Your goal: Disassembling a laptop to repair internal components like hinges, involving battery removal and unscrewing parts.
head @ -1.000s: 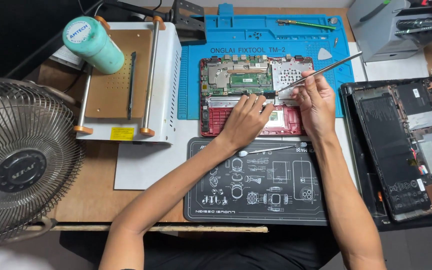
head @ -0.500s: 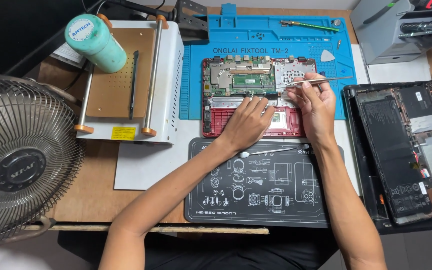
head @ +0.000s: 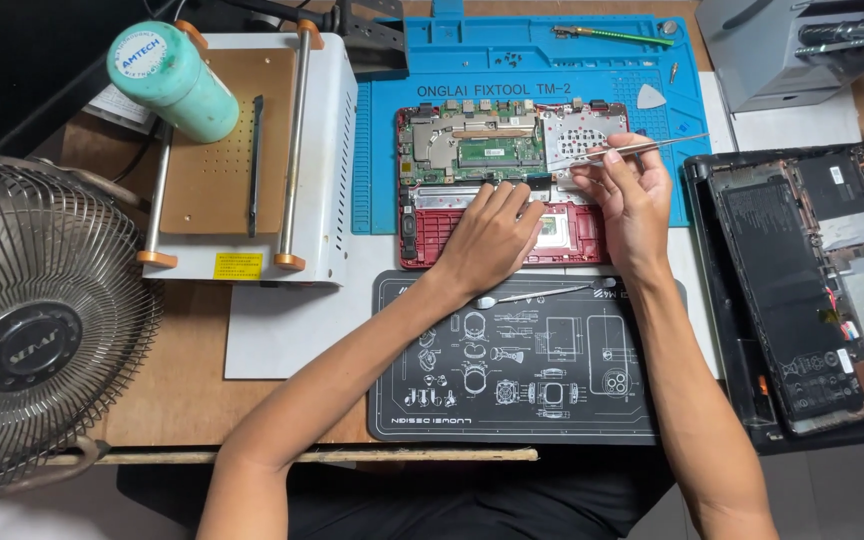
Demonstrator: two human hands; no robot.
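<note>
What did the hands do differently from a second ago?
The right hand swung its metal tweezers from a steep upward slant down to almost level, tips now over the open red laptop. The left hand stayed pressed flat on the laptop. The fan, the blue mat and the dark mat did not move.

Opened laptop (head: 482,170) is sitting on the silicone mat (head: 542,60), printed mat (head: 522,360) lying right in front, fan (head: 37,330) sitting far left, second laptop base (head: 802,290) lying off right.
</note>
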